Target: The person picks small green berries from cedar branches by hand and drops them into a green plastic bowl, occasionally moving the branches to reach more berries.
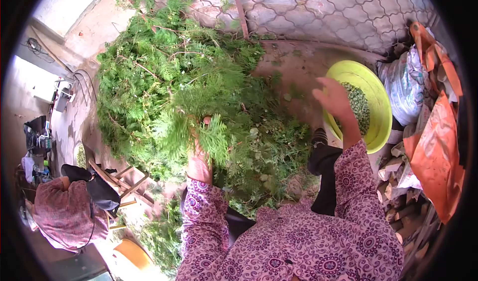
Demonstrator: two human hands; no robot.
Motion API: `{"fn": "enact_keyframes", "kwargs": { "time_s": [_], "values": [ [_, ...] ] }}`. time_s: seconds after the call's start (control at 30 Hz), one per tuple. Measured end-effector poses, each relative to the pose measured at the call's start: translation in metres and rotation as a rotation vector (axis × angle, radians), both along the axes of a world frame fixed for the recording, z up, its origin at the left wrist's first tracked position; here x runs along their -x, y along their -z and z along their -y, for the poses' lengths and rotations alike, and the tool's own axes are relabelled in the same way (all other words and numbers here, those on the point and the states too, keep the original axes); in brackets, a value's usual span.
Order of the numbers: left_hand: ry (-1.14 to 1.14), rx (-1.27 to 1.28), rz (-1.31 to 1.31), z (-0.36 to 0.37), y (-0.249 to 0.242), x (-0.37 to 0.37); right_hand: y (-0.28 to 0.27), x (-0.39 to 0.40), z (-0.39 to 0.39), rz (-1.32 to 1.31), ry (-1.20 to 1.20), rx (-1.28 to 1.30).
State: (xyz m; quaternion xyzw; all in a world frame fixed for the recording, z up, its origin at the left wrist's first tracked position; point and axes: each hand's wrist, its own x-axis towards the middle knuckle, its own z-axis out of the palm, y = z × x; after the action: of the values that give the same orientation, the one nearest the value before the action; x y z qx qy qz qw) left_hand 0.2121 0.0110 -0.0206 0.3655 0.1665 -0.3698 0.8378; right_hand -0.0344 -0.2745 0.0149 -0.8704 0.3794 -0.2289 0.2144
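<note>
Reddish floor (279,59) runs back to a wavy wire mesh (318,14) in a sunlit work space, where a person in patterned sleeves (204,206) works among cut greenery. Nearest the body, the left hand (197,136) reaches forward, closed around a leafy sprig (217,140) whose fronds spill to both sides of the wrist and hide most of the fingers; the line of its stem cannot be made out. To the right and well apart from that sprig sits a round yellow-green bowl (381,119), part filled with small green pieces (359,109). The right hand (335,99) is by far the nearer to it, raised at the bowl's left rim with the fingertips turned away, toward the greenery. Its fingers are loosely parted and blurred, with nothing seen in them; whether the hand touches the rim cannot be told. Beyond the left hand, a broad heap of greenery (137,89) spreads toward the mesh. Past the bowl stand a stuffed sack (403,89) and an orange sheet (438,156) beside split wood (408,211). Off to the left, another person (69,211) appears in a reddish garment.
</note>
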Motion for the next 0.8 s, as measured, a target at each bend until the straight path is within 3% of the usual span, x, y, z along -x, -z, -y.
{"fn": "enact_keyframes", "kwargs": {
  "time_s": [0.23,0.3,0.37,0.43,0.53,0.63,0.67,0.77,0.8],
  "values": [
    [0.282,0.178,0.193,0.021,0.009,0.000,-0.011,-0.065,-0.060,0.156,-0.457,-0.640],
    [0.334,0.196,0.215,0.023,0.009,0.006,-0.008,-0.078,-0.077,0.098,-0.649,-0.655],
    [0.379,0.220,0.238,0.026,0.007,0.013,-0.002,-0.088,-0.094,0.093,-0.687,-0.783],
    [0.408,0.243,0.261,0.027,0.006,0.019,0.004,-0.096,-0.105,0.139,-0.730,-0.751],
    [0.423,0.273,0.292,0.027,0.004,0.023,0.003,-0.104,-0.116,-0.021,-0.785,-0.741],
    [0.408,0.274,0.291,0.028,0.003,0.024,0.012,-0.100,-0.111,0.077,-0.795,-0.751],
    [0.440,0.166,0.149,0.029,0.001,0.021,0.009,-0.098,-0.106,0.077,-0.794,-0.751],
    [0.332,0.002,0.112,0.046,0.006,0.025,-0.007,-0.087,-0.093,0.052,-0.855,-0.784],
    [0.357,-0.077,0.242,0.047,0.002,0.029,-0.013,-0.083,-0.091,0.154,-0.831,-0.974]
  ]
}}
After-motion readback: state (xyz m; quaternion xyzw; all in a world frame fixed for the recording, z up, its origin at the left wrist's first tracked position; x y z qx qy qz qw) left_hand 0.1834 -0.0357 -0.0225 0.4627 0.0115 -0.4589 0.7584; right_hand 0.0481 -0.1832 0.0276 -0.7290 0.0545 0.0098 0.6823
